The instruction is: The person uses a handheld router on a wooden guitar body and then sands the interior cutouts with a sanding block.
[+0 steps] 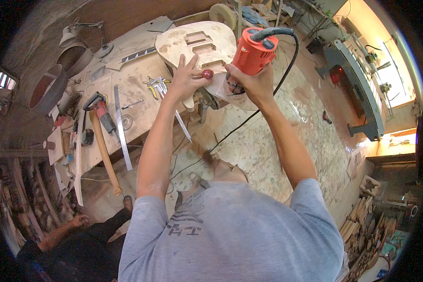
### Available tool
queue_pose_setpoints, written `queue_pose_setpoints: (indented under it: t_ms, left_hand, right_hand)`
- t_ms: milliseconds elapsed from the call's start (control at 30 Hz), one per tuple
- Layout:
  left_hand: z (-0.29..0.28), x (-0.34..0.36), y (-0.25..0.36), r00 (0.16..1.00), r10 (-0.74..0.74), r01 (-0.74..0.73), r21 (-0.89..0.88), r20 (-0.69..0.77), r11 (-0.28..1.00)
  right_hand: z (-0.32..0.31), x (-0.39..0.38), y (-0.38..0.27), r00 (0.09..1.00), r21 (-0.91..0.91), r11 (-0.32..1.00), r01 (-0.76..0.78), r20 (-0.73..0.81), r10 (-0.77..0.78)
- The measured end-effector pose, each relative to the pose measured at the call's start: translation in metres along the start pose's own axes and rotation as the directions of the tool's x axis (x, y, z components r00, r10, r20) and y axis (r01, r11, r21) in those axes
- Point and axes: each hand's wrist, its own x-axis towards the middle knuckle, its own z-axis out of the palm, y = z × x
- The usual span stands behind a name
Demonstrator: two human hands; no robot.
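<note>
Calipers (160,88) and pliers (152,90) lie near the guitar body (175,43).

Dusty workbench (134,88), pale guitar body (225,46) at its edge, steel ruler (120,117), caliper (161,88), red-and-grey power tool (106,118)

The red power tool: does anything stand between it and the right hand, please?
Nothing visible does. The right hand grips the red power tool directly; the left hand is beside, at the round knob.

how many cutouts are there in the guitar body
3: the far cutout, the middle cutout just below it, and the near cutout between the left hand and router. More may be hidden.
</note>
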Motion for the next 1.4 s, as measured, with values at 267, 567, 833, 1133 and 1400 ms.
queue_pose_setpoints:
  t_ms: [267,567,833,1133,1400]
  left_hand:
    - [0.005,0.001,0.003,0.998,-0.028,0.022,-0.111,-0.051,0.994]
    - [0.007,0.001,0.005,0.974,-0.144,0.052,-0.442,-0.177,0.895]
    - [0.001,0.004,-0.01,0.994,-0.079,0.057,-0.259,-0.078,0.964]
    - [0.002,0.008,-0.005,0.997,-0.056,0.061,-0.079,0.061,0.995]
    - [0.003,0.007,-0.004,0.999,-0.02,0.022,-0.052,0.029,0.998]
  right_hand:
    - [0.007,0.007,0.009,0.99,-0.02,0.991,0.13,-0.054,-0.131]
    - [0.021,0.04,0.02,0.989,-0.131,0.98,0.149,0.003,-0.15]
    - [0.022,0.028,0.013,0.984,-0.195,0.969,0.151,-0.066,-0.167]
    - [0.005,-0.003,-0.004,0.995,-0.099,0.992,0.073,-0.057,-0.079]
    - [0.01,-0.007,-0.002,0.994,-0.047,0.998,0.048,-0.091,-0.052]
